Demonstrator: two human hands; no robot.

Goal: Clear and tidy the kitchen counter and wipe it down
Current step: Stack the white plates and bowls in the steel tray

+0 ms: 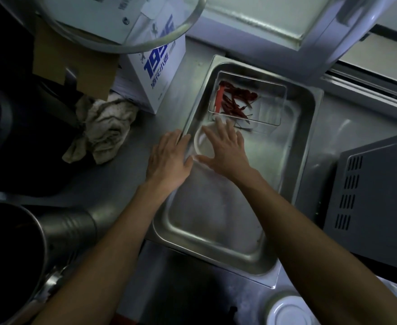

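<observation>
Taking the steel tray [293,174] as the landmark and reading from its left: a crumpled rag [103,127] lies on the grey surface [127,181] well to the tray's left, just below a white box [156,73] printed in blue. On the box only the numerals "19" read plainly; the blue characters under them are too blurred to make out. The left hand [169,160] rests at the tray's left rim with its fingers straight and relaxed, grasping nothing. The right hand [223,148] lies inside the tray, fingers spread flat over a small white dish [201,143], pressing on it, not pinching it. Beyond its fingertips a clear box [272,106] of dried red chillies [237,99] sits in the tray's far end. A dark vented appliance [368,195] stands to the tray's right, and a white plate [289,313] lies below its near corner. The step in hand looks like gathering loose items into the tray; to do it well, steady the rim with the left hand, seat the dish flat beside the clear box, lift the tray level with both hands, then wipe with the rag.
</observation>
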